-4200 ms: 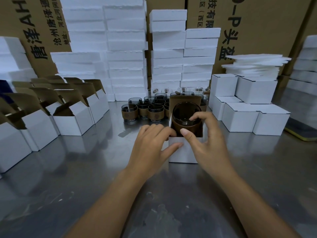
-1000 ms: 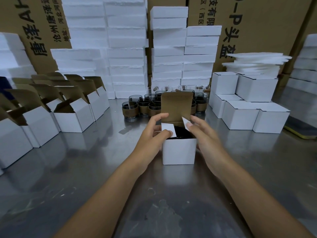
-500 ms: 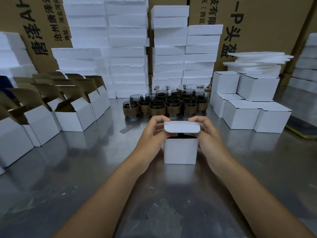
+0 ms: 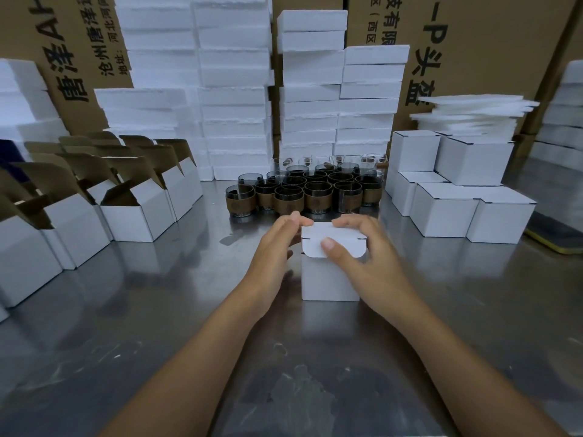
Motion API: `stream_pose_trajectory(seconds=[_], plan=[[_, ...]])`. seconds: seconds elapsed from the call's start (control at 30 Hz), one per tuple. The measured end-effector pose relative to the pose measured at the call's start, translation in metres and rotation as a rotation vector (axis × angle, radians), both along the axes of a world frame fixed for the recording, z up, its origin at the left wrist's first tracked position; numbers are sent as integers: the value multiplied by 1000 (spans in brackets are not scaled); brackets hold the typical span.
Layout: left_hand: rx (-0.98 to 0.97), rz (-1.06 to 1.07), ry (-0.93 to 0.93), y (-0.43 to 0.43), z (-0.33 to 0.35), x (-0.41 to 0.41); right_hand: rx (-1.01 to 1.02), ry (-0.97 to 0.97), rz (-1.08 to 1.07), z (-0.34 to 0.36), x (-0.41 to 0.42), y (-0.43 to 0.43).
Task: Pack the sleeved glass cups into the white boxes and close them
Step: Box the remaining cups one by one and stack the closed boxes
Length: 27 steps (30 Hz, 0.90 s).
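- Left hand [image 4: 277, 247] cups the white box's [image 4: 329, 282] left wall, fingertips curled onto its top.
- It stands mid worktop [image 4: 157, 310], far from every edge: light, crushable card (glass presumably inside), best held by its walls.
- Right hand [image 4: 362, 257] pinches the lid, thumb on the tuck flap [image 4: 344, 250].

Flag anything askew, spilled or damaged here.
Nothing damaged or spilled. The white box between the left hand and right hand has its tuck flap outside the front wall, not tucked. Foam sheets at right are stacked askew.
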State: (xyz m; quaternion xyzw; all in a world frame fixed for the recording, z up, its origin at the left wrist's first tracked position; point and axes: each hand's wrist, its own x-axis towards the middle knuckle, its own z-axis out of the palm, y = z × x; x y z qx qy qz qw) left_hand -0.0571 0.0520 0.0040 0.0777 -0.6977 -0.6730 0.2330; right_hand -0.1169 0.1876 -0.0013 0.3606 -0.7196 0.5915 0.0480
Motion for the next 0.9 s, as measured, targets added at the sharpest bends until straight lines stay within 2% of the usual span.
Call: stream_pose_trajectory(seconds=[0.27,0.63,0.9], plan=[[-71,-52,119,2,-2,5,-40,-18,-48,3,0,-1],[16,-74,78,-4,-7,0,-66,-21,-9,0,-5,0],[7,-84,52,-6,-9,-3,-143,-110,-7,2,-10,-3]])
